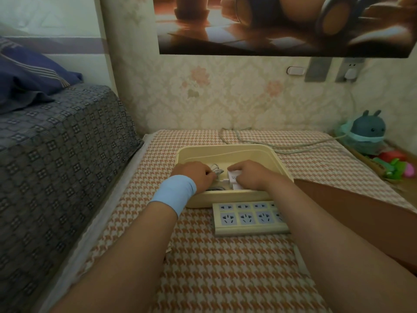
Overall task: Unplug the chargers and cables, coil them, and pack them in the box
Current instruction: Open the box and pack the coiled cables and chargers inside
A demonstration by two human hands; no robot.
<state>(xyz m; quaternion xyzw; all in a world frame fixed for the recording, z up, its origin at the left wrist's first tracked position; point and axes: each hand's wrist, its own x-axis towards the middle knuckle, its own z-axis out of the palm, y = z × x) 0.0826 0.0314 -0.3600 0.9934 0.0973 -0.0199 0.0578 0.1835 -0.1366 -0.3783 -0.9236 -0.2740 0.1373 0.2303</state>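
Note:
A pale yellow box point(228, 150) stands on the houndstooth-covered table. Both my hands are inside it. My left hand point(195, 175), with a light blue wristband, grips a coiled grey-white cable point(216, 169). My right hand point(250, 173) holds a white charger point(233, 177) with printed text on its face. A short white lead runs between the cable and the charger. A dark cable lies at the box's near left corner, mostly hidden under my left wrist. A cream power strip point(248, 219) with blue sockets lies just in front of the box, with nothing plugged into it.
A long grey cord point(293, 146) runs across the table behind the box up to a white plug point(349, 73) in the wall socket. A bed point(56, 143) borders the left. A plush toy point(367, 132) and colourful toys sit at the right.

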